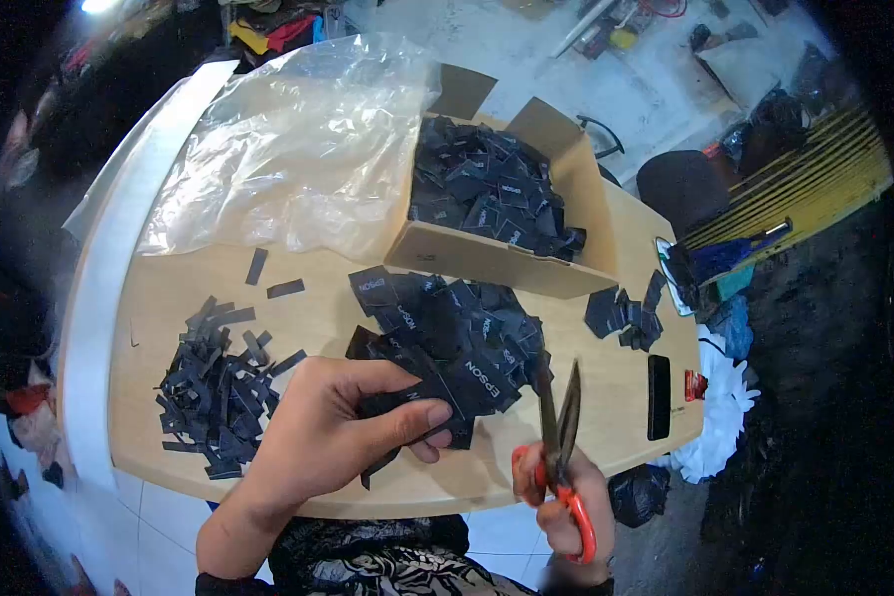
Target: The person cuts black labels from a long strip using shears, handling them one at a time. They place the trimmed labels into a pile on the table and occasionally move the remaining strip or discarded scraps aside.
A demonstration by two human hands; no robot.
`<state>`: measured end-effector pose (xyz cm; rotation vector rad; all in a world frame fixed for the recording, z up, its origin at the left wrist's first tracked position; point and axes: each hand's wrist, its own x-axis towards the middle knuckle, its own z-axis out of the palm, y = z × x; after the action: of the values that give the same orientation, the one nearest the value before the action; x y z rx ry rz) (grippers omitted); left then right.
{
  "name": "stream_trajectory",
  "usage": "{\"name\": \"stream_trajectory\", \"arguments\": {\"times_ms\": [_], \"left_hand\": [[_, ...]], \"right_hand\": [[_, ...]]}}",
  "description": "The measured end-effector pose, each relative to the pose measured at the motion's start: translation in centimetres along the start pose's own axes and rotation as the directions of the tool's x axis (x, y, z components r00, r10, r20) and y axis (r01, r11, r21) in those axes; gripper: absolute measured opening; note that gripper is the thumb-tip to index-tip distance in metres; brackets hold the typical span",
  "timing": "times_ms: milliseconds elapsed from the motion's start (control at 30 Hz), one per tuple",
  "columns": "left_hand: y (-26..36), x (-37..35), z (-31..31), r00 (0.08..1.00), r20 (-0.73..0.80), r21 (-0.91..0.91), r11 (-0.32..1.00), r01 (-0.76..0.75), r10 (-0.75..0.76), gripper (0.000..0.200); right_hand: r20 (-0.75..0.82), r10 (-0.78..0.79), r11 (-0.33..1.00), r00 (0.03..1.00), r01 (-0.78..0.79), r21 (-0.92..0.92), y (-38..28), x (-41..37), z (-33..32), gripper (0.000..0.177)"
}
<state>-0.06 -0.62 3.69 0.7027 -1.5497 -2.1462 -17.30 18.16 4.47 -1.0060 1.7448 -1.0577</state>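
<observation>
My left hand (pixel 333 427) is closed, thumb over fingers, on a black label (pixel 392 401) above the near side of the pile. Where that label ends and the pile begins is hard to see. Scissors (pixel 564 427) with red handles are in my right hand (pixel 578 502), fingers through the loops, blades parted and pointing away from me. Under and beyond my left hand lies a heap of black labels (pixel 487 333), several printed EPSON in white. To its left is a pile of narrow black strips (pixel 214 387).
A cardboard box (pixel 507 263) full of black labels stands at the back of the wooden table (pixel 298 497). Clear plastic sheeting (pixel 298 149) covers the back left. A few labels (pixel 626 316), a black phone (pixel 659 397) and a red packet (pixel 695 384) lie right.
</observation>
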Motion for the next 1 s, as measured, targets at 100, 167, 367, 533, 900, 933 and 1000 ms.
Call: {"name": "stream_trajectory", "arguments": {"times_ms": [100, 167, 367, 533, 900, 933, 1000], "left_hand": [[-0.4, 0.1, -0.1, 0.999, -0.02, -0.069, 0.997, -0.029, 0.028, 0.012], [-0.4, 0.3, -0.1, 1.0, -0.017, -0.069, 0.997, -0.021, 0.02, 0.012], [-0.4, 0.5, 0.5, 1.0, 0.019, -0.09, 0.996, 0.027, -0.025, 0.013], [-0.5, 0.4, 0.3, 0.998, 0.041, -0.033, 0.998, 0.056, -0.055, 0.015], [-1.1, 0.4, -0.1, 0.998, 0.048, -0.07, 0.997, 0.034, -0.03, 0.016], [-1.0, 0.3, -0.1, 0.998, 0.048, -0.072, 0.997, 0.033, -0.03, 0.016], [-0.5, 0.3, -0.3, 0.992, 0.041, -0.002, 0.993, 0.119, -0.118, 0.016]], "right_hand": [[0.14, 0.154, 0.988, 0.978, -0.151, -0.026, 0.8, -1.6, -0.9, 0.046], [0.226, 0.247, 0.969, 0.942, -0.239, -0.064, 0.8, -1.8, -1.1, 0.047], [0.287, 0.216, 0.968, 0.933, -0.166, -0.19, -0.9, -0.7, 0.0, 0.051], [0.151, 0.237, 0.969, 0.96, -0.223, -0.107, -1.0, 0.2, 2.1, 0.079], [0.193, 0.178, 0.973, 0.965, -0.144, -0.18, -1.9, 1.7, 2.7, 0.063], [0.245, 0.153, 0.978, 0.957, -0.112, -0.175, -1.7, 1.7, 2.5, 0.047], [0.25, 0.137, 0.978, 0.959, -0.09, -0.188, -1.8, 1.8, 2.5, 0.047]]}}
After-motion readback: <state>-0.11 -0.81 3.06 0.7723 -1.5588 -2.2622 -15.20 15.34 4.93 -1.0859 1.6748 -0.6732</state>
